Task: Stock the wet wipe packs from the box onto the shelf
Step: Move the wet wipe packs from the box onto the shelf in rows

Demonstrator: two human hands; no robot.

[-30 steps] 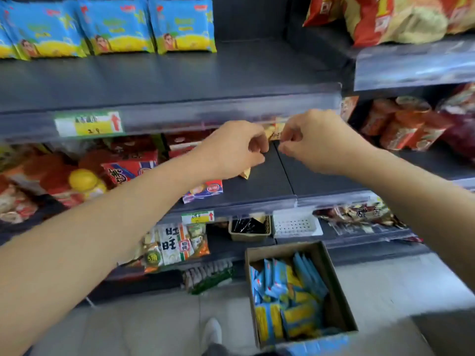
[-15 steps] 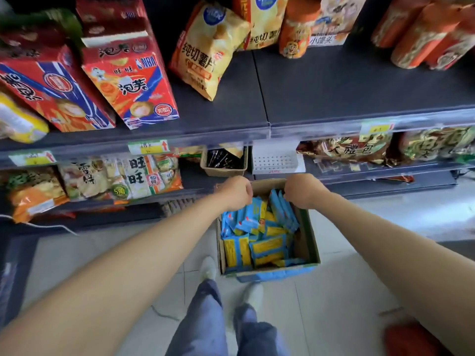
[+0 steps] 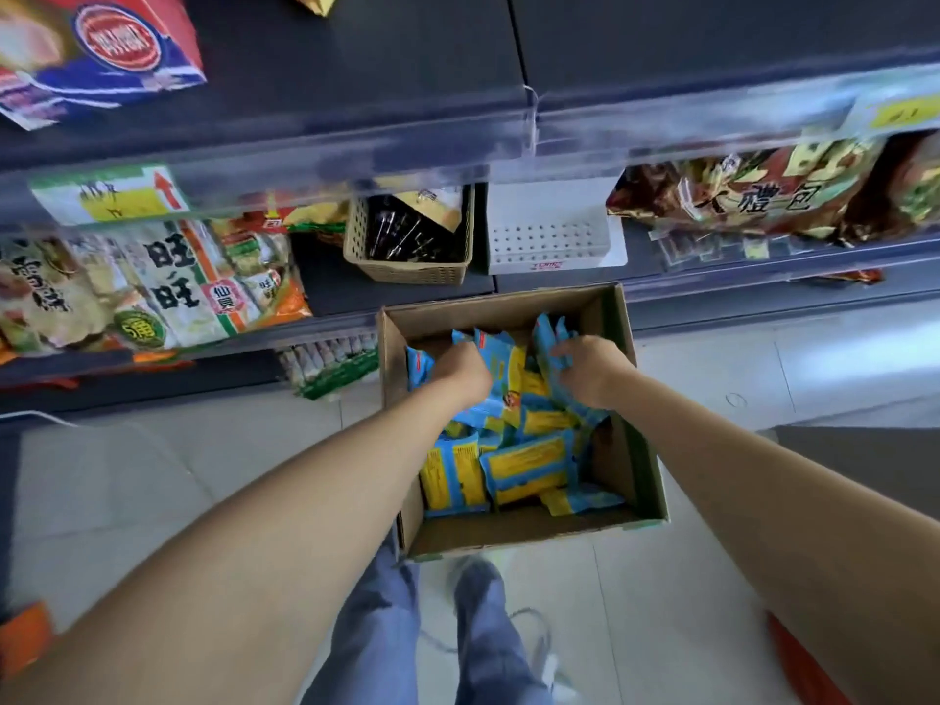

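Left hand (image 3: 460,371) and right hand (image 3: 585,371) are both down in the box (image 3: 508,534) on the floor (image 3: 712,577), fingers curled on packs (image 3: 529,465), probably to gather several for the shelf (image 3: 356,58).

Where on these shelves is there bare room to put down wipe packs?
The upper shelf is bare dark board right of the red box. Lower down, a small bare strip lies between the rice cracker bags and the beige basket. The white tray looks empty. The cardboard box is crowded with wet wipe packs.
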